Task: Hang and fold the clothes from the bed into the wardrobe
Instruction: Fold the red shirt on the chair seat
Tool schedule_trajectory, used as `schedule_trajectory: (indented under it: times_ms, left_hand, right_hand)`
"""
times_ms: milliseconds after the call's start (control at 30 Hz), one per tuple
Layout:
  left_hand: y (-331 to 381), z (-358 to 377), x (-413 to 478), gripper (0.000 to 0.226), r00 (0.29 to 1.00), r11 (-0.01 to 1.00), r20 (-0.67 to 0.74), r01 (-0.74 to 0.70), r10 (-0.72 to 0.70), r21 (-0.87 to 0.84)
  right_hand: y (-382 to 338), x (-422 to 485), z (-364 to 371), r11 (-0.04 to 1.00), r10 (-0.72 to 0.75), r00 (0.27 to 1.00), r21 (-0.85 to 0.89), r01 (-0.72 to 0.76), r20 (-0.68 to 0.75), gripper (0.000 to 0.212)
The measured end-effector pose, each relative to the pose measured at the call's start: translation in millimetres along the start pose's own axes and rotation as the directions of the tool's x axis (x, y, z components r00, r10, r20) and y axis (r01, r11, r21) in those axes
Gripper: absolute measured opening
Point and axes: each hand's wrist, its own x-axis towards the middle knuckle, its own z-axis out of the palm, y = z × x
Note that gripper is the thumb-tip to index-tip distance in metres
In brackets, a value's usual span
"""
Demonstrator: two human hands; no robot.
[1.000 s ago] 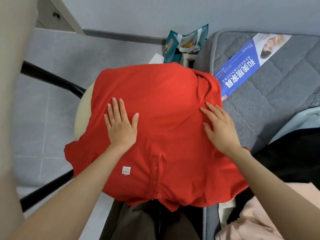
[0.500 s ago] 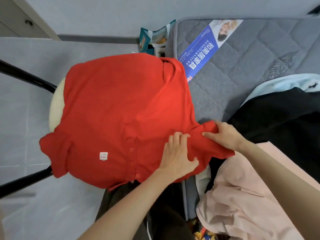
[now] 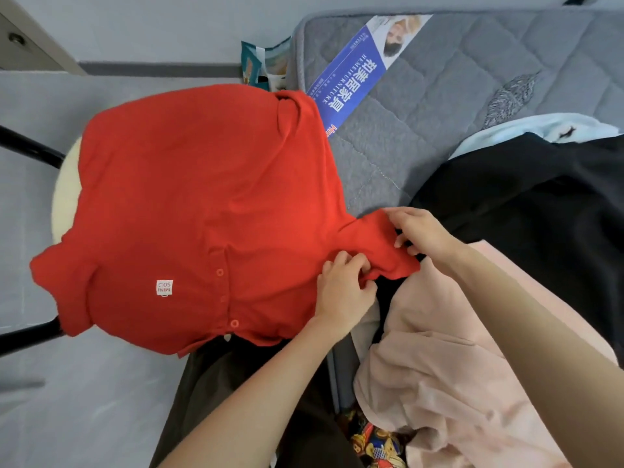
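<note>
A red polo shirt (image 3: 202, 204) with buttons and a small white label lies spread face up over a round cream stool (image 3: 66, 194). Its right sleeve (image 3: 378, 244) reaches onto the bed's edge. My left hand (image 3: 344, 292) pinches the lower edge of that sleeve, fingers curled into the cloth. My right hand (image 3: 422, 231) grips the sleeve's end from the far side. On the grey mattress (image 3: 439, 96) at the right lie a black garment (image 3: 540, 214), a pale pink garment (image 3: 456, 366) and a light blue one (image 3: 526, 130).
The stool's black metal legs (image 3: 27, 146) stick out to the left over a grey tiled floor. A blue printed label (image 3: 351, 76) lies on the mattress. A teal bag (image 3: 263, 69) stands by the wall. A patterned cloth (image 3: 374, 440) shows below the pink garment.
Both hands left the shirt's chest, where they lay flat, and went to its right sleeve. My left hand has gone from flat to pinching the sleeve. The view swung right.
</note>
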Motion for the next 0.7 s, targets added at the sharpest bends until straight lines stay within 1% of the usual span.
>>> schedule_trajectory:
  times_ms: [67,100,133,167,200,233,267,333,367,433,500,567,633,700]
  left_hand:
    - [-5,-4,0,0.011,0.999,0.998,0.03,-0.032,0.034,-0.06]
    - [-8,-7,-1,0.01,0.998,0.996,0.043,-0.038,0.042,-0.083]
    - [-9,-9,-3,0.01,0.998,0.993,0.052,-0.033,0.04,-0.116]
    - [-9,-11,-5,0.01,0.999,0.986,0.049,-0.013,0.021,-0.165]
    - [-9,-14,-6,0.01,0.999,0.974,0.036,0.024,-0.016,-0.227]
    - [-9,-16,-6,0.011,0.998,0.956,0.024,0.068,-0.064,-0.286]
    - [-9,-19,-6,0.011,0.994,0.938,0.018,0.107,-0.108,-0.329]
    - [-10,-22,-6,0.01,0.989,0.929,0.038,0.147,-0.142,-0.339]
    - [-9,-21,-6,0.011,0.99,0.948,0.056,0.139,-0.128,-0.287]
    - [-1,-13,-5,0.028,0.989,0.988,0.108,0.11,-0.098,-0.112]
    - [13,-3,-2,0.046,0.983,0.989,0.112,0.142,-0.147,0.046]
    - [25,5,3,0.055,0.979,0.971,0.066,0.181,-0.193,0.155]
    - [32,10,6,0.05,0.978,0.959,0.019,0.2,-0.208,0.2]
    - [33,12,3,0.036,0.98,0.961,-0.018,0.196,-0.196,0.194]
  right_hand:
    - [-3,5,-2,0.998,0.051,0.999,0.037,-0.051,0.018,0.031]
    - [-3,9,-1,0.998,0.057,0.998,0.014,-0.058,0.019,0.032]
    - [-4,12,0,0.998,0.046,0.999,-0.052,-0.046,0.009,0.029]
    - [-3,15,1,0.985,0.011,1.0,-0.175,-0.009,0.008,0.025]
    - [-3,16,3,0.958,-0.041,0.999,-0.284,0.048,0.031,0.026]
    - [-3,18,5,0.937,-0.095,0.994,-0.331,0.108,0.054,0.037]
    - [-1,19,7,0.941,-0.116,0.99,-0.309,0.137,0.085,0.049]
    - [3,21,6,0.976,-0.118,0.985,-0.168,0.138,0.123,0.062]
    - [4,20,6,0.986,-0.126,0.983,-0.09,0.138,0.134,0.065]
    - [8,19,3,0.983,-0.185,0.974,0.018,0.184,0.129,0.066]
    - [11,17,4,0.952,-0.297,0.954,0.093,0.292,0.045,0.059]
    - [7,13,3,0.916,-0.362,0.932,0.181,0.357,-0.006,0.053]
    - [4,12,0,0.9,-0.359,0.933,0.262,0.347,-0.003,0.056]
    - [2,15,-2,0.909,-0.276,0.96,0.341,0.241,0.056,0.057]
